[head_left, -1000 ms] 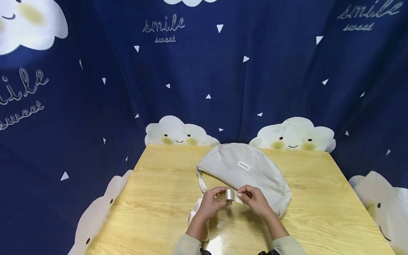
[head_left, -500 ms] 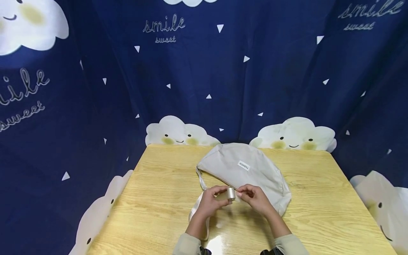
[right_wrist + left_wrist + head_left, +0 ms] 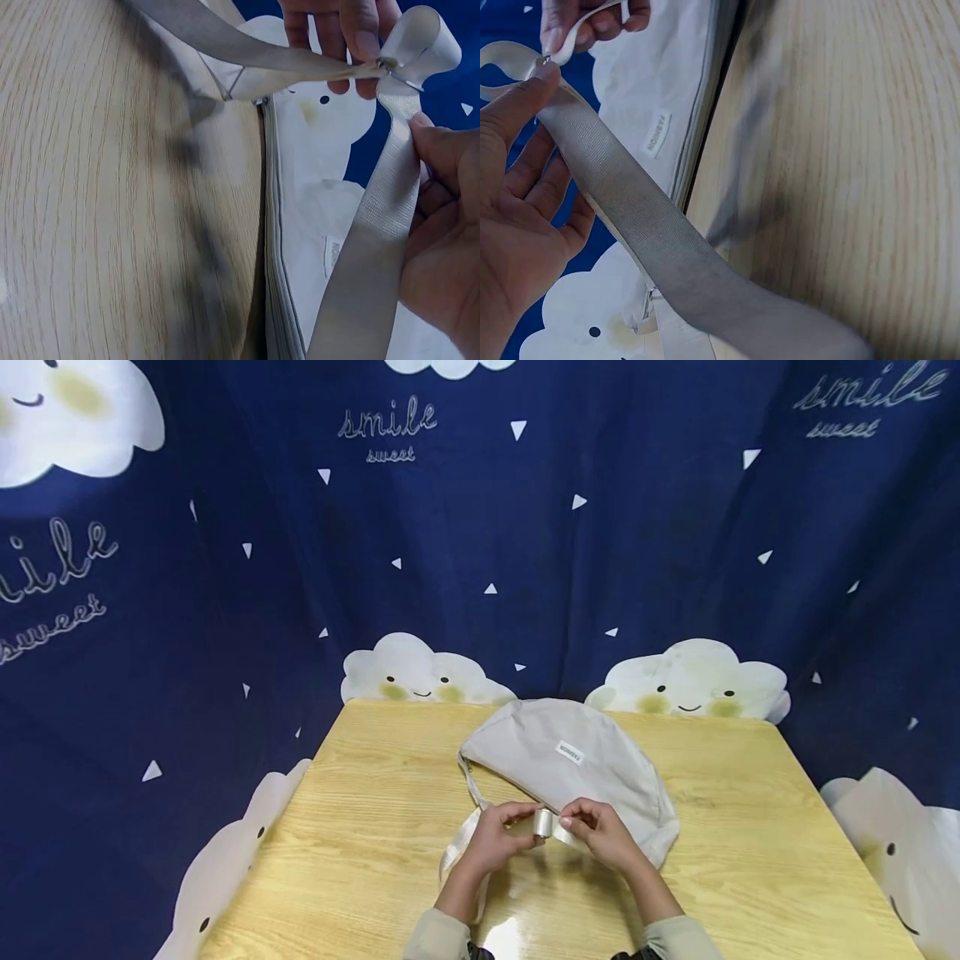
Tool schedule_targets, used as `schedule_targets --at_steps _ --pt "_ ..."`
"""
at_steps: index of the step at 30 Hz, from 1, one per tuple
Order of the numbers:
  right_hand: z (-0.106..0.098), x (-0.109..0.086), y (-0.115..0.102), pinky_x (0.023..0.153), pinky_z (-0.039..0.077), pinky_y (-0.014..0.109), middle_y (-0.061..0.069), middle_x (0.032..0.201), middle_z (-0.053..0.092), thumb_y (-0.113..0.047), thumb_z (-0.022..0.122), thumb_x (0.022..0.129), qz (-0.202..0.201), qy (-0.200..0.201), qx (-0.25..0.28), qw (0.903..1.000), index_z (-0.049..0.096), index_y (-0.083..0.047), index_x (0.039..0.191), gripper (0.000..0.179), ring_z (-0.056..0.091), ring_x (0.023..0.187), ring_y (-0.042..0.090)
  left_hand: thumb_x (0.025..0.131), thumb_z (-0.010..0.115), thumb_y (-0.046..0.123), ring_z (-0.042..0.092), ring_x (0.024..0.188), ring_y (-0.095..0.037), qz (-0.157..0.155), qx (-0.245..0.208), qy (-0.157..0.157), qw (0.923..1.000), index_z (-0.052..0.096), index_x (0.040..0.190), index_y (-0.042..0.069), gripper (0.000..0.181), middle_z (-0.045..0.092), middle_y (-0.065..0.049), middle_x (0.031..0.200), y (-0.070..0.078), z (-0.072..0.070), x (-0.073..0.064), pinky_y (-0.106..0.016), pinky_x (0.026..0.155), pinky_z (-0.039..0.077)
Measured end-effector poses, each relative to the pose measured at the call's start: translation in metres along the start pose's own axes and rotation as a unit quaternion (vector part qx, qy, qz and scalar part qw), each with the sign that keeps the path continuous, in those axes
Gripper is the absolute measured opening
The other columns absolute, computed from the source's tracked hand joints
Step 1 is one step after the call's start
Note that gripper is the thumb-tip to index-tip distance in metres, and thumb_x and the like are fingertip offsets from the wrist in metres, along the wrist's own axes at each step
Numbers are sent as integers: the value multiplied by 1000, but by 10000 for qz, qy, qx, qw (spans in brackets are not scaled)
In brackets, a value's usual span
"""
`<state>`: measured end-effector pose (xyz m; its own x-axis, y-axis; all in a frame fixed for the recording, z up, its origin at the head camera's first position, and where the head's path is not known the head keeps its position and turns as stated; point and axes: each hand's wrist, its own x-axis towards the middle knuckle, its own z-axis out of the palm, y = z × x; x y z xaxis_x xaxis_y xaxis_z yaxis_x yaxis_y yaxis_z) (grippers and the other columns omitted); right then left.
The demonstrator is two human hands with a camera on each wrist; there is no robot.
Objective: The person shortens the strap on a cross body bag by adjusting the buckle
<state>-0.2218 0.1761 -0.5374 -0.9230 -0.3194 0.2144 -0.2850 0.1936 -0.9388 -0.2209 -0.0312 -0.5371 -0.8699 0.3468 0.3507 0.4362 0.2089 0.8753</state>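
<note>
A light grey half-moon shoulder bag (image 3: 577, 752) with a "FASHION" label lies on the table, its zip edge facing the hands. My left hand (image 3: 497, 842) pinches the bag's pale strap (image 3: 630, 180) between thumb and fingers, beside a small metal slider buckle (image 3: 388, 64). The strap bends into a loop (image 3: 431, 45) at that buckle. On the other side, my right hand (image 3: 606, 833) pinches another stretch of the strap (image 3: 386, 217) just past the loop. Both hands are raised above the table, close together in front of the bag.
The wooden table (image 3: 375, 777) extends to both sides of the bag. A slack part of the strap (image 3: 456, 852) hangs near the left forearm. Behind the table stands a dark blue curtain (image 3: 465, 527) printed with clouds and triangles.
The right fingers came closer to the strap loop half a second ago and are now slightly farther off, with a short strap stretch showing between. The left hand keeps its hold.
</note>
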Motion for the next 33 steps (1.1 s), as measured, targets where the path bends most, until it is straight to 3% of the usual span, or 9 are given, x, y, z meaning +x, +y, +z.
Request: schedule_targets --at_steps 5,10,15,18,22,25,29,33 --pt "4 3 12 59 45 25 11 79 62 1 58 89 43 -25 122 9999 61 4 87 5 54 66 12 71 79 3 58 93 -11 -272 -185 -147 9994 69 109 6 39 67 0 103 -21 5 1 -30 80 46" --pt "7 8 15 60 46 26 5 82 62 4 56 89 74 -98 274 9995 61 4 90 4 55 69 14 73 79 9 59 92 -12 -476 -543 -239 9971 69 110 10 39 67 4 103 -24 6 0 -29 79 46" --pt "7 6 15 62 46 26 5 82 62 1 59 88 234 -159 247 9993 61 5 91 5 56 70 12 74 79 10 58 90 -11 -620 -538 -129 9965 68 111 12 39 67 5 101 -21 5 -4 -30 78 45" --pt "4 3 17 66 47 26 8 87 63 -5 61 89 426 -326 239 9983 62 4 96 12 58 75 13 73 78 5 58 90 -15 -701 -461 -58 9965 67 112 8 40 67 1 103 -12 2 -6 -33 78 46" --pt "-2 -2 14 64 47 25 13 86 63 -5 60 90 519 -601 267 9965 62 5 99 14 57 73 13 73 75 -2 59 91 -30 -716 -489 -114 9962 65 111 1 40 67 -9 103 8 -4 -6 -42 79 47" --pt "-4 -2 14 60 45 24 15 82 62 -3 60 90 444 -598 313 9967 62 7 95 12 55 68 10 72 75 -4 58 92 -39 -596 -589 -128 9964 64 112 0 41 66 -12 101 11 -4 -5 -50 80 45" --pt "-6 -1 19 60 46 23 11 81 64 -3 61 88 302 -468 426 9975 62 8 94 12 55 68 9 71 75 -4 60 91 -33 -368 -691 -137 9968 64 109 2 40 67 -11 98 2 3 -2 -52 79 45" --pt "-7 -2 18 62 48 27 7 82 64 0 60 88 268 -547 597 9964 61 9 95 11 56 71 10 72 76 1 61 90 -18 -490 -686 -283 9960 65 109 8 39 67 -3 100 -13 11 -3 -41 79 46"
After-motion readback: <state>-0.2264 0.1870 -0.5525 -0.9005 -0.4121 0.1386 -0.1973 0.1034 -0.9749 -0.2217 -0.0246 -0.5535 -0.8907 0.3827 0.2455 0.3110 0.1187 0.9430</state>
